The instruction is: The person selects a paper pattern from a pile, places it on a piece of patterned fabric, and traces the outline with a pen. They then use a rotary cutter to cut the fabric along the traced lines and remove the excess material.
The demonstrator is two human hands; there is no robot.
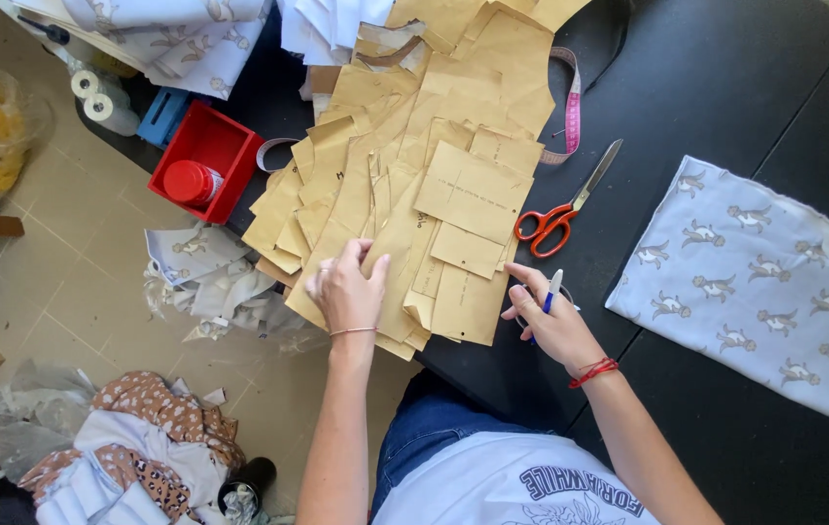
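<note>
Paper pattern pieces [414,185] under left hand [348,292], pen [550,290] in right hand [555,326]

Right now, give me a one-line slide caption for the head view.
Left hand sorts brown paper pattern pieces on black table; right hand holds blue-and-white pen near orange-handled scissors.

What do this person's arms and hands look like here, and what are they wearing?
Both forearms are bare, no sleeves reaching them. The left hand has a thin pale bracelet at the wrist; the right hand has a red cord bracelet. No gloves show.
</note>
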